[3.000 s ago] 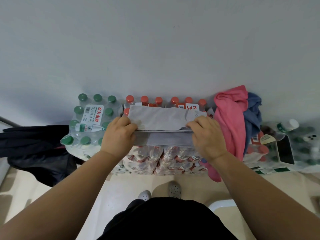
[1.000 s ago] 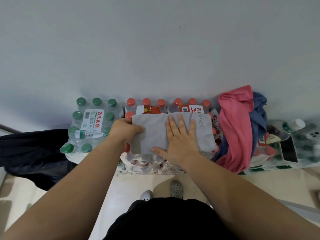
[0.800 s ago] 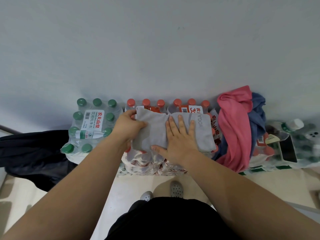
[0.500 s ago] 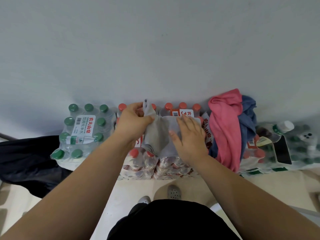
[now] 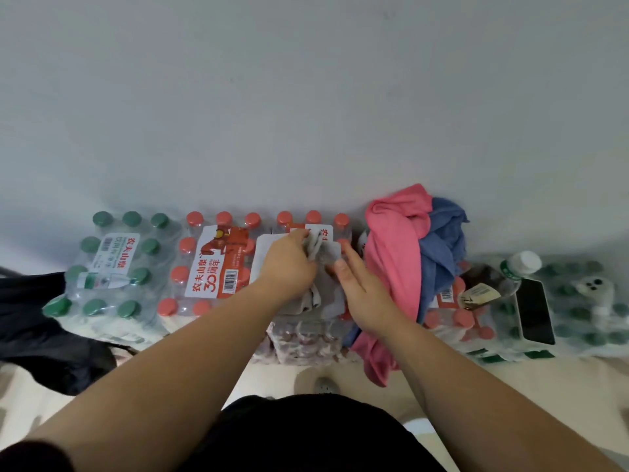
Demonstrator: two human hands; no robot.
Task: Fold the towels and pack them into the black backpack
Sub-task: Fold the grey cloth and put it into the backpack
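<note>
On bottles (image 5: 190,247): left hand (image 5: 289,264) grips grey towel (image 5: 329,256).

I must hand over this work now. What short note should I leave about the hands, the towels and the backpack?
Hands: left hand grips a folded layer of the gray towel; right hand presses flat on it.
The gray towel lies on the red-capped bottle packs. The pink towel and blue towel lie unfolded at right; black backpack at left.
Done: gray towel partly folded. Left: finish it, fold the other two, pack all three.
</note>
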